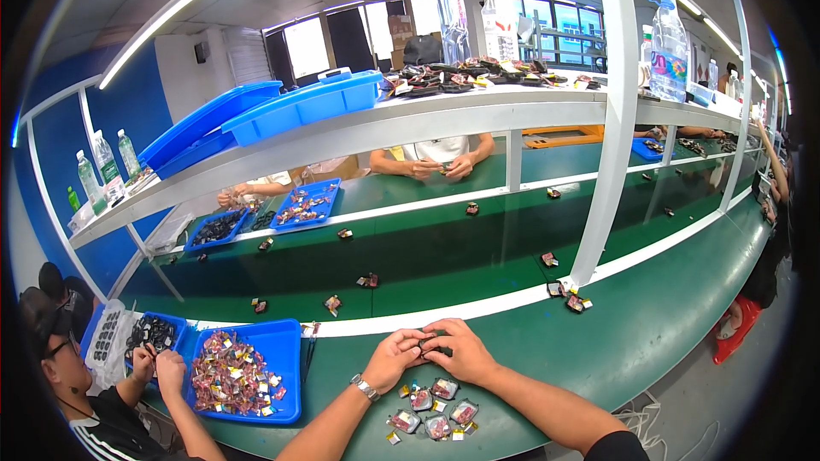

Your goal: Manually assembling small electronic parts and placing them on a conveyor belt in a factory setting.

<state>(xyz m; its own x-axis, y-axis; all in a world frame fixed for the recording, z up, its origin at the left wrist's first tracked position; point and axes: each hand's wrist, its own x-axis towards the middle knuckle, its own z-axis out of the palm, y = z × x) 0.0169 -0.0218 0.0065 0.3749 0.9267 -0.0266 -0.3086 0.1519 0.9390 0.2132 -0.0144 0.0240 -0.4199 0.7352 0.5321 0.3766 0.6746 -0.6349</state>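
My left hand [391, 362], with a watch on its wrist, and my right hand [464, 353] meet over the green bench. Between their pinched fingers is a small black part [421, 347], mostly covered by the fingertips, so its exact kind does not show. Just below the hands lies a loose group of small electronic assemblies [436, 427] with dark frames, reddish boards and silvery faces. Little yellow-and-white pieces [393, 438] are scattered among them.
Left of my arms stands a blue tray [293, 376] piled with small red-and-white parts. A co-worker's hands [162, 367] work beside it, near a tray of black parts [141, 337]. A white post [603, 145] and shelf rise ahead; small assemblies [367, 281] dot the dark green belt.
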